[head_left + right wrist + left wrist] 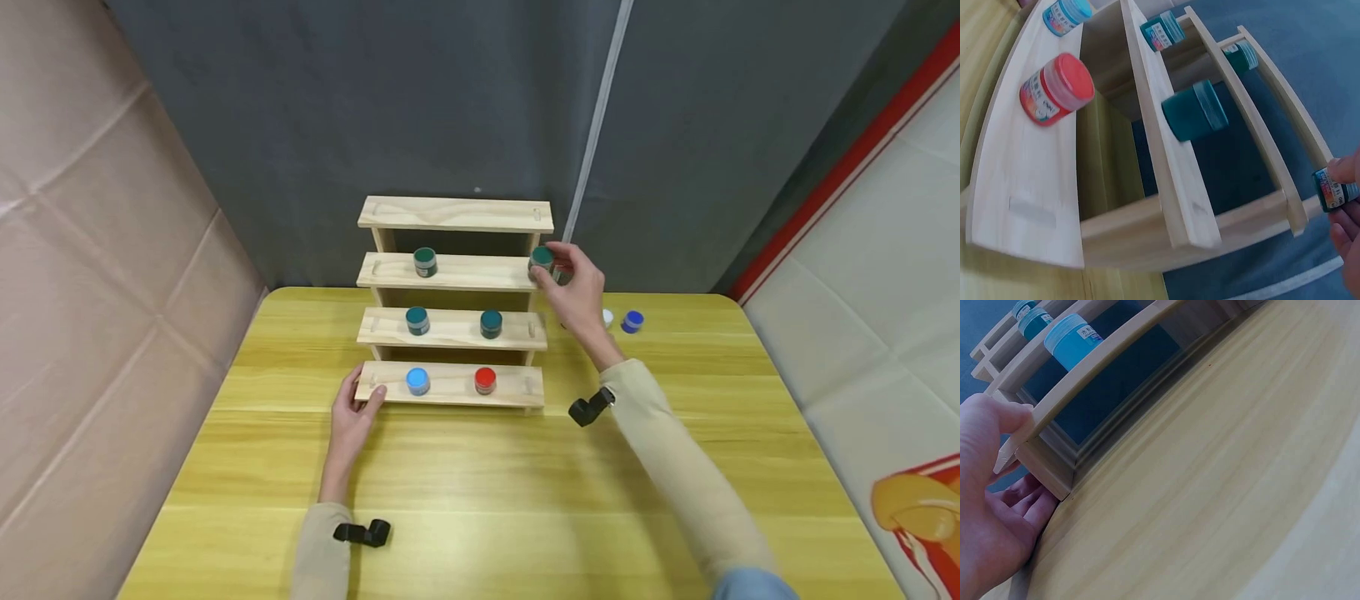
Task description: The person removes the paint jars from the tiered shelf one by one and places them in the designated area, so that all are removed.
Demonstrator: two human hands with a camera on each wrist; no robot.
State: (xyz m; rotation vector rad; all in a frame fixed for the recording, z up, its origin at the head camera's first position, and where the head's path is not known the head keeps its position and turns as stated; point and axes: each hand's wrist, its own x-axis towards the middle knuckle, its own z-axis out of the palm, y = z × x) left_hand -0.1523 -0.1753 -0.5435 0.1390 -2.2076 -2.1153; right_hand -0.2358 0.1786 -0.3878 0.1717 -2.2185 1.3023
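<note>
A wooden rack with several stepped shelves (pixel 457 215) stands on the table. My right hand (pixel 576 287) pinches a dark green paint jar (pixel 1330 190) between thumb and fingers, at the right end of the second shelf from the top. Another green jar (pixel 425 262) sits near that shelf's left end. Two more green jars, a left one (pixel 417 321) and a right one (pixel 491 324), stand on the shelf below. Light blue (pixel 417 382) and red (pixel 485 381) jars are on the lowest shelf. My left hand (pixel 356 418) grips that shelf's left end, thumb on top.
To the right of the rack, a dark blue jar (pixel 632 322) and a white-lidded one (pixel 607 317), partly hidden by my right hand, stand on the wooden table (pixel 450 500). A grey curtain (pixel 322 125) hangs behind the rack.
</note>
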